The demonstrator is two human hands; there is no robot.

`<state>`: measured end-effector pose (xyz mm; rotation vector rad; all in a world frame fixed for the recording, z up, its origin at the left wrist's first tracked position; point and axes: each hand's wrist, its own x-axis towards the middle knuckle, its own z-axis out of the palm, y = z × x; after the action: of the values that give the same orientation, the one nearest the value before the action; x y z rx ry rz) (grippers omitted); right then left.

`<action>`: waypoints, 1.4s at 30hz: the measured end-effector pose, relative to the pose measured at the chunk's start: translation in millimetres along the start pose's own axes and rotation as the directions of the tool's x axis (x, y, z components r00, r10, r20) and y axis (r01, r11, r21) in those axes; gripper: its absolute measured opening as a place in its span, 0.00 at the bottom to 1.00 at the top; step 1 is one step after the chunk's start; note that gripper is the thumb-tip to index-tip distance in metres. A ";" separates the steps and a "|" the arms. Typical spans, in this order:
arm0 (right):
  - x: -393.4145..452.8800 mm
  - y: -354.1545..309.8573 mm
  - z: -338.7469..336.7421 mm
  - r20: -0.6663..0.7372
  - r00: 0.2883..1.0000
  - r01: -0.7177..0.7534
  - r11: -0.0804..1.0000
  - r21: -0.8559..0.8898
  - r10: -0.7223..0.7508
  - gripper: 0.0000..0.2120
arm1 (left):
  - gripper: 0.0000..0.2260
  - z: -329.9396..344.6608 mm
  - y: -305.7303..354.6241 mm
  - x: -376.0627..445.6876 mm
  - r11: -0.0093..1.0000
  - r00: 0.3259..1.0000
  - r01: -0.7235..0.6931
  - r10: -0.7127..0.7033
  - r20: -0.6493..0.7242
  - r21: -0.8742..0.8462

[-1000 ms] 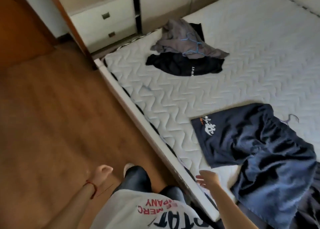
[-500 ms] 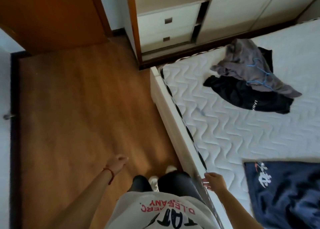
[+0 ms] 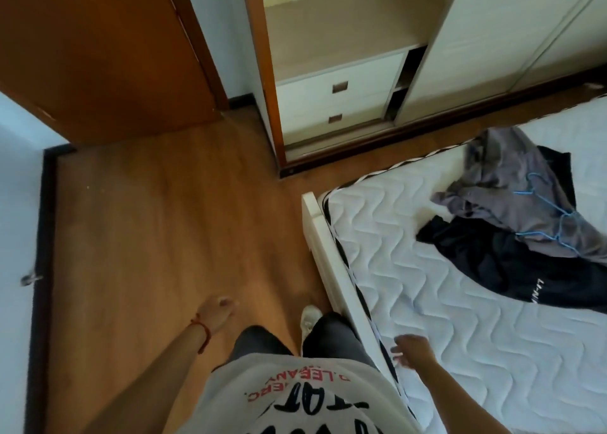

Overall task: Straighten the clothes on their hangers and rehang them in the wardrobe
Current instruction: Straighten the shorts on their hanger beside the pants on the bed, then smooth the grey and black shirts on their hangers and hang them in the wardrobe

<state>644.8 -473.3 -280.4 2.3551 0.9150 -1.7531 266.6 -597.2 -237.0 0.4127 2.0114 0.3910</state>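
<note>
A crumpled grey garment lies on the mattress at the right, with blue wire hangers on top of it. Under and beside it lies a black garment with white lettering. The open wardrobe stands ahead, showing a shelf and two white drawers. My left hand hangs loosely curled over the wooden floor and holds nothing. My right hand hovers with relaxed fingers over the mattress's near edge, also holding nothing. Both hands are far from the clothes.
A white bed frame rail runs along my right leg. A brown door stands open at the upper left. Wooden floor stretches between me and the wardrobe. A sliding cream wardrobe panel covers the right section.
My view has swung left toward the wardrobe and floor. The dark blue shorts on the bed have left the frame. My right hand has lifted a little above the bed's edge.
</note>
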 end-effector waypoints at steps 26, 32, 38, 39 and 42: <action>0.4 -120.4 43.1 -0.127 0.942 -0.088 0.596 0.798 0.310 0.05 | 0.08 52.8 409.3 195.1 0.604 0.807 -0.558 0.236 0.541 0.569; 3.7 -80.8 26.4 -0.137 0.914 -0.077 0.493 0.866 0.382 0.05 | 0.07 157.7 440.2 151.0 0.443 0.680 -0.710 0.230 0.696 0.548; 45.0 -63.8 -28.8 -0.139 0.933 -0.051 0.503 0.863 0.333 0.05 | 0.12 232.8 425.7 132.2 0.401 0.666 -0.725 0.199 0.719 0.561; 54.3 -61.9 -41.3 -0.145 0.935 -0.040 0.503 0.863 0.323 0.06 | 0.11 243.5 421.7 132.2 0.403 0.666 -0.723 0.190 0.721 0.561; 82.1 -61.9 -82.7 -0.183 0.938 0.000 0.527 0.850 0.294 0.07 | 0.06 275.1 417.9 128.6 0.407 0.670 -0.717 0.178 0.721 0.566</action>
<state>699.0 -356.0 -307.0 3.1954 -0.3129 -2.0787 506.2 -141.2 -275.2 1.5663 1.2898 -0.3997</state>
